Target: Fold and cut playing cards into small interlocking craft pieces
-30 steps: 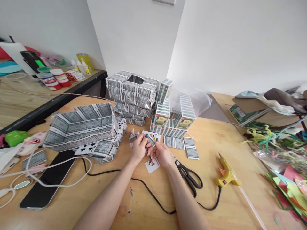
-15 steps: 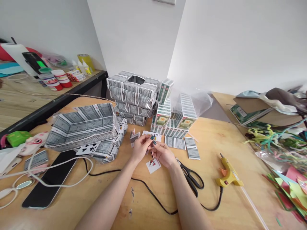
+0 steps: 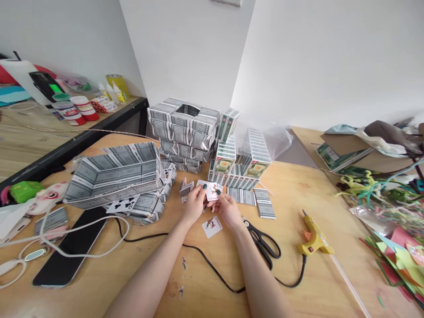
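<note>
Between my two hands a playing card (image 3: 213,191) is held face up, a coloured figure on its front. My left hand (image 3: 194,204) pinches its left edge, and my right hand (image 3: 229,211) grips its right side with the thumb on top. On the table just below lies a joker card (image 3: 212,226). A folded card (image 3: 186,189) stands left of my fingers. To the right, grey-backed cards (image 3: 241,196) lie in a row, with another grey-backed card (image 3: 265,204) beside them. Black-handled scissors (image 3: 265,244) rest partly behind my right wrist.
Boxes made of cards (image 3: 185,123) are stacked at the back, beside packs of cards (image 3: 251,163). An open card tray (image 3: 115,176) sits left over a phone (image 3: 69,251). A yellow glue gun (image 3: 314,238) lies right, its black cord (image 3: 212,269) crossing the front.
The card between my hands has turned from nearly edge-on to face up towards me. My fingers have shifted to its two sides.
</note>
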The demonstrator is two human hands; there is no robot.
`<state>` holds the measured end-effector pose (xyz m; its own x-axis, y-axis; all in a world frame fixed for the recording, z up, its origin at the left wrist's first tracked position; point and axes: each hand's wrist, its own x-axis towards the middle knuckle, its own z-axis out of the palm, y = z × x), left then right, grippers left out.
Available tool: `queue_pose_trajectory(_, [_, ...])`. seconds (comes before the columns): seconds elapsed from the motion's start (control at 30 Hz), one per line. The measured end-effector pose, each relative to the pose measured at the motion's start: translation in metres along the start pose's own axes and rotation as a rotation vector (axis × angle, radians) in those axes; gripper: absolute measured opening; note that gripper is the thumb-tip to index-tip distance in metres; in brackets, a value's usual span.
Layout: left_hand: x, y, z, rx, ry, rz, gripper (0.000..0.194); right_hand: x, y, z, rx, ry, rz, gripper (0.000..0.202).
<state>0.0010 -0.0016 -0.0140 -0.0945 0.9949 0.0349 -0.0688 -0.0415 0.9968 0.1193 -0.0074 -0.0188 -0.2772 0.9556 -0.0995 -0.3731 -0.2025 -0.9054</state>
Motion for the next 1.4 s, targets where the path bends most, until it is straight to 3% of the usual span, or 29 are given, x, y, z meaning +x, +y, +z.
queue_pose_trajectory(0.17, [-0.002,0.001,-0.001,0.024,-0.02,-0.023,0.028,-0.002,0.002,0.004,-0.263,0.134,-0.107,0.032])
queue_pose_trajectory(0.37, [0.0,0.004,-0.003,0.118,-0.056,0.037,0.019,-0.005,0.004,0.003,-0.315,0.233,-0.135,0.032])
queue_pose_trajectory(0.53, [0.002,0.002,-0.004,0.213,-0.056,0.097,0.021,-0.017,-0.018,0.002,-0.389,0.446,-0.216,0.034])
queue_pose_trajectory(0.6, [0.002,0.002,-0.004,0.264,-0.057,0.12,0.023,-0.032,-0.035,-0.003,-0.517,0.502,-0.224,0.034])
queue_pose_trajectory(0.73, [0.001,0.001,-0.004,0.347,-0.052,0.156,0.027,-0.086,-0.061,-0.026,-1.053,0.517,-0.096,0.022])
queue_pose_trajectory(0.87, [0.001,0.001,-0.003,0.417,-0.025,0.2,0.028,-0.138,-0.051,-0.054,-1.548,0.545,0.084,0.023])
queue_pose_trajectory(1.0, [0.0,-0.001,-0.002,0.473,-0.051,0.209,0.033,-0.154,-0.034,-0.057,-1.714,0.522,0.148,0.027])
queue_pose_trajectory(1.2, [0.0,-0.003,-0.003,0.518,-0.052,0.221,0.033,-0.142,-0.045,-0.03,-1.535,0.518,0.35,0.017])
queue_pose_trajectory(1.27, [0.0,-0.003,-0.004,0.515,-0.025,0.232,0.033,-0.142,-0.049,-0.025,-1.349,0.511,0.396,0.014])
queue_pose_trajectory(1.4, [0.002,-0.005,-0.006,0.5,0.005,0.242,0.033,-0.146,-0.046,-0.024,-0.751,0.416,0.483,0.02])
